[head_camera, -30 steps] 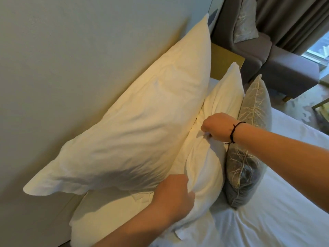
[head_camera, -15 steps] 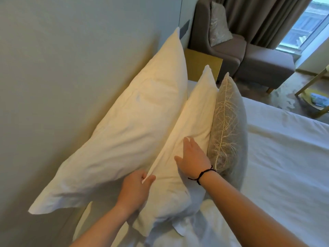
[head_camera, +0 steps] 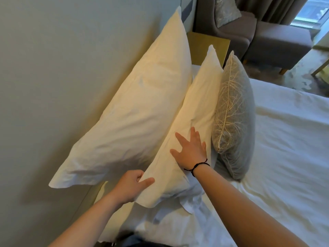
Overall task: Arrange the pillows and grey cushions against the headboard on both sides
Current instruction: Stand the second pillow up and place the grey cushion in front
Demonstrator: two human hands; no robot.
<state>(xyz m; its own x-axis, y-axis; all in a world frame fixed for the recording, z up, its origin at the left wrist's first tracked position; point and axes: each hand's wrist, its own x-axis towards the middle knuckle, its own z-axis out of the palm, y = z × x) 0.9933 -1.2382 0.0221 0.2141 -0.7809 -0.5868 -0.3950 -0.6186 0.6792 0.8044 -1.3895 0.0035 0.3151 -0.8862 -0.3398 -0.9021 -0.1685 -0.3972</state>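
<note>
Since the earlier frame, the right hand (head_camera: 191, 151) has slid a little farther up the face of the front pillow (head_camera: 194, 111), and the left hand (head_camera: 131, 185) has shifted down to that pillow's near corner. Right-hand fingers (head_camera: 193, 133) are spread and lie flat on the white cover; a dark cord bracelet (head_camera: 196, 166) circles the wrist. Left-hand fingers (head_camera: 146, 181) pinch the near corner of the front pillow, thumb on top, the others hidden behind the fabric. Landmark: the headboard (head_camera: 71, 68), a pale padded panel. Leaning directly against the headboard is the back pillow (head_camera: 133, 118), large and white, tilted on its long edge. The front pillow stands against the back pillow, one layer out from the headboard. Farthest from the headboard, touching the front pillow, stands the grey cushion (head_camera: 233, 114), upright, with a pale branching pattern. All three rest on the bed (head_camera: 284, 157), covered in a white sheet. Beyond the headboard's far end stands a grey armchair (head_camera: 267, 36).
</note>
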